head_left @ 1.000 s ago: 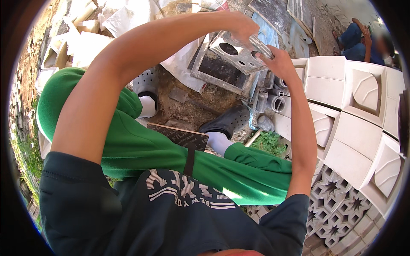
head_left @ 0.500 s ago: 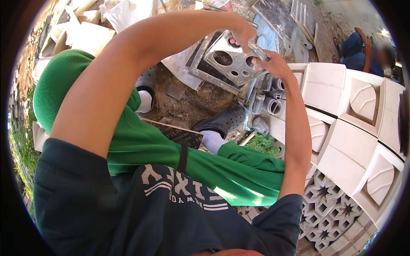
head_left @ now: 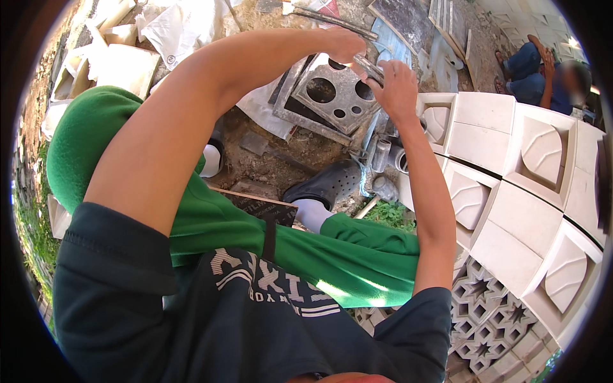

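Both my arms reach out to the far middle, over a grey mould plate [head_left: 320,90] with round holes of several sizes. The plate lies on a dark square frame [head_left: 313,131], turned a little against it. My left hand [head_left: 345,46] is closed around one end of a short grey metal bar [head_left: 368,68] at the plate's far right edge. At the bar's other end my right hand [head_left: 397,89] grips it, fingers bent over the top. Whether the bar is joined to the plate, I cannot tell.
Cream moulded blocks [head_left: 477,121] are stacked along the right, with star-patterned vent blocks [head_left: 479,306] nearer me. Grey pipe pieces [head_left: 381,156] lie right of the frame. A black clog [head_left: 325,182] is on the dirt. Another person [head_left: 533,83] sits at the far right.
My hands have shifted slightly left. Fingers that were at the plate's holes are now around the bar, and the plate shows more of its face.
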Available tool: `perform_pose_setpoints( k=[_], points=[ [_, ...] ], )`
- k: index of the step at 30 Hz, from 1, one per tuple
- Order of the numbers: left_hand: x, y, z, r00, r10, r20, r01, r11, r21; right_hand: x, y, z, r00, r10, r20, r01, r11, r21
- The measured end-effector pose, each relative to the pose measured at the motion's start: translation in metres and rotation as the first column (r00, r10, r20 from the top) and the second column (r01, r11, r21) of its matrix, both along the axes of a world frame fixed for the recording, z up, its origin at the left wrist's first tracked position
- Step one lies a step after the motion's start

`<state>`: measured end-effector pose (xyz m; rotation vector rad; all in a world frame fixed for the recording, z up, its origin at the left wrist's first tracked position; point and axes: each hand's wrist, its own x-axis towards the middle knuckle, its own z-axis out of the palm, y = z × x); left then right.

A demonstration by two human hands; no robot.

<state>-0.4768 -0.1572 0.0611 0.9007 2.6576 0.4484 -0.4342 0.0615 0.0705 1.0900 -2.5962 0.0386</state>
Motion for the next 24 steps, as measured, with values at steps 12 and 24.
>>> perform_pose_setpoints(
  k=[12,24],
  points=[
    [-0.006,0.001,-0.002,0.995,0.027,0.095,-0.026,1.0,-0.015,0.092,-0.084,-0.054,0.888,-0.458,0.044,0.457,0.889,0.04],
    [0.024,-0.048,-0.025,0.967,0.215,-0.139,-0.191,0.967,0.169,0.073,-0.076,-0.091,0.838,-0.399,0.372,0.434,0.901,-0.012]
  ],
)
